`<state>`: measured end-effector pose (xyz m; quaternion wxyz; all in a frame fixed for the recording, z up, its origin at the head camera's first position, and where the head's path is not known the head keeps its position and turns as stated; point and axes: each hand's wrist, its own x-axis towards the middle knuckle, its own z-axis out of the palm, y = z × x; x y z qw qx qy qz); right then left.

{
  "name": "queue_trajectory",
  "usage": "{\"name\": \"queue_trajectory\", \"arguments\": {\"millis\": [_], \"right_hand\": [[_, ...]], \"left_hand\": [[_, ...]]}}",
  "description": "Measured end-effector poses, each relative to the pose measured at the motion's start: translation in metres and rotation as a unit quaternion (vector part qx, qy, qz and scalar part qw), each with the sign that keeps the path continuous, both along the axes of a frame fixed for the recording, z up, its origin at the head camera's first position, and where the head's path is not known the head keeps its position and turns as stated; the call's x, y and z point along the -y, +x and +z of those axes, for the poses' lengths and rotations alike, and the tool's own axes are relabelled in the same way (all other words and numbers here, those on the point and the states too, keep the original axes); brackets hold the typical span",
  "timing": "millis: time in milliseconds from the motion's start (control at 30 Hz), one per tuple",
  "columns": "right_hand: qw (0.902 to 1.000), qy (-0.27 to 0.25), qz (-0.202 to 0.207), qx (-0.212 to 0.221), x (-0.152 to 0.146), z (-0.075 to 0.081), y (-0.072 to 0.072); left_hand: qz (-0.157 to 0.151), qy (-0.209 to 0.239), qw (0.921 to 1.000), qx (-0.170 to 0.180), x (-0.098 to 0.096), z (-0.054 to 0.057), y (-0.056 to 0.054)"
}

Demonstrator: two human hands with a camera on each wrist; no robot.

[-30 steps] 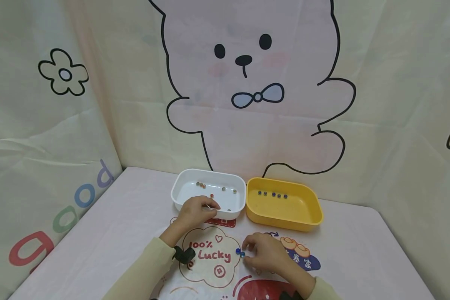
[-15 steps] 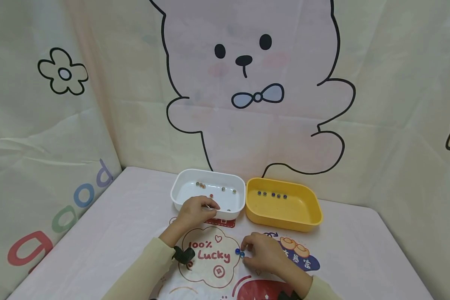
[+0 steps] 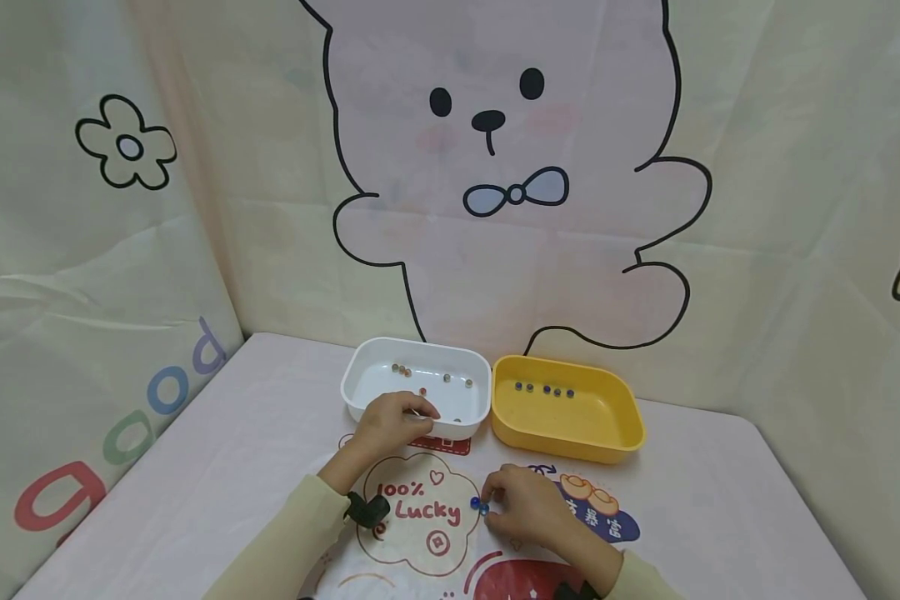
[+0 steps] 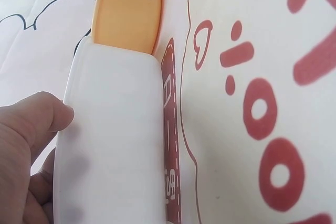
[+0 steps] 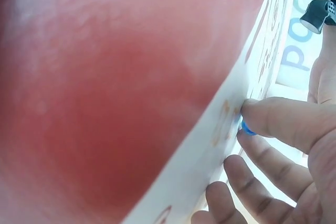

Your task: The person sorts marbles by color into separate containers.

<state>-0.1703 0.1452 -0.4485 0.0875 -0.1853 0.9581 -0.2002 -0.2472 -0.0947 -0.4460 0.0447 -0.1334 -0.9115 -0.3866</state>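
Observation:
My right hand (image 3: 528,504) is on the table at the right edge of the "100% Lucky" print. Its thumb and index finger pinch a blue marble (image 5: 248,128), seen between the fingertips in the right wrist view. A darker blue marble (image 3: 476,502) lies just left of it. My left hand (image 3: 390,425) grips the near rim of the white tray (image 4: 110,129), thumb tip at the edge and other fingers behind the wall. Several small marbles, some orange, lie scattered inside that tray. Several dark marbles form a row in the yellow tray (image 3: 592,417).
The two trays stand side by side at the back of the table (image 3: 285,400), in front of a cloth backdrop (image 3: 525,267) with a bear drawing. Printed patterns cover the tablecloth's front part. A black wrist camera (image 3: 367,508) is strapped to the left wrist.

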Motion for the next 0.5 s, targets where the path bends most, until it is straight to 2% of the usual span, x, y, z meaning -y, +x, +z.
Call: {"name": "queue_trajectory", "arguments": {"millis": [500], "right_hand": [[0.9996,-0.008,-0.010,0.024,0.0017,0.0002,-0.0015]], "left_hand": [[0.001,0.001,1.0000,0.006,0.0002,-0.0008,0.0003]]}}
